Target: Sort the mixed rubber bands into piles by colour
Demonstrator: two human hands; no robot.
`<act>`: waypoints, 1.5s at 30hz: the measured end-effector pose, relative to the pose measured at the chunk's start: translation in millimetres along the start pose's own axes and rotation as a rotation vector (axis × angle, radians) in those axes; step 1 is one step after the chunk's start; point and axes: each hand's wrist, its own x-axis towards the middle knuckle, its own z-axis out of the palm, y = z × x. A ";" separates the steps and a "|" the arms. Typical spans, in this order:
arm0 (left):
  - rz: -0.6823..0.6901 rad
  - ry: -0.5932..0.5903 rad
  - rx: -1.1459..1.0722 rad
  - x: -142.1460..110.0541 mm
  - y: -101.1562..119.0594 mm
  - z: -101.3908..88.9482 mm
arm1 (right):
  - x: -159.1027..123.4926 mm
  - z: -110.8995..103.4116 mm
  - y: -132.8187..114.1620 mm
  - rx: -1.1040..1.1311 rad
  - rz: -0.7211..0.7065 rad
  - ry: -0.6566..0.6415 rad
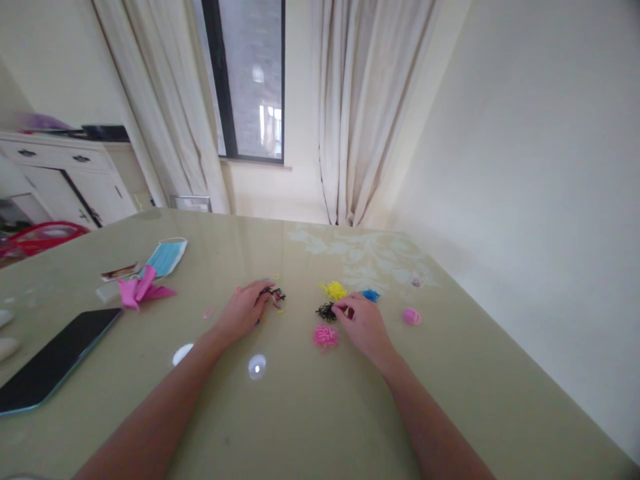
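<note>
My left hand (243,308) rests on the table with its fingers curled down at a small mixed pile of rubber bands (278,296), mostly black. Its fingertips are partly hidden, and I cannot make out what they grip. Thumb and forefinger of my right hand (364,325) pinch at the right edge of a black rubber band heap (326,311). Just behind that lies a yellow heap (334,290); a pink heap (325,337) is in front. Beyond my right knuckles a blue heap (371,295) shows in part.
A pink rubber bundle (411,317) and a small clear item (417,280) lie to the right. On the left are a phone (57,357), a pink folded paper shape (145,290) and a blue face mask (167,257). A wall borders the table's right side.
</note>
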 end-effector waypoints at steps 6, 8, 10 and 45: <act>-0.053 0.020 0.040 2.6 -5.9 -4.2 | -0.8 0.2 1.2 0.014 -0.014 0.010; -0.051 0.029 0.070 2.9 -9.3 -6.8 | -0.7 1.0 1.7 0.014 -0.013 0.006; -0.061 0.036 0.102 2.3 -10.5 -8.4 | -0.4 2.2 2.9 0.009 -0.019 0.007; -0.133 0.111 0.065 2.2 -5.4 -12.4 | 0.5 3.4 6.6 -0.001 -0.006 0.014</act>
